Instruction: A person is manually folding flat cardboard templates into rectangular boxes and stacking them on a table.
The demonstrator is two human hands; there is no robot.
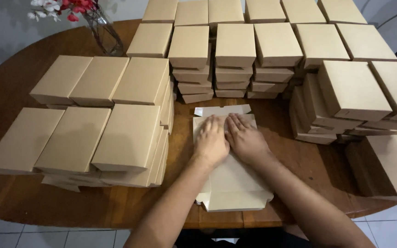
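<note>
Brown card, flat unfolded box blank, lying on the wooden surface at its near edge; left hand and right hand side by side, touching, palms pressed flat on its far half, gripping nothing. Stacks of folded brown boxes left, behind and right. Glass vase with flowers far left

Stacked boxes, perhaps glass vase
</note>
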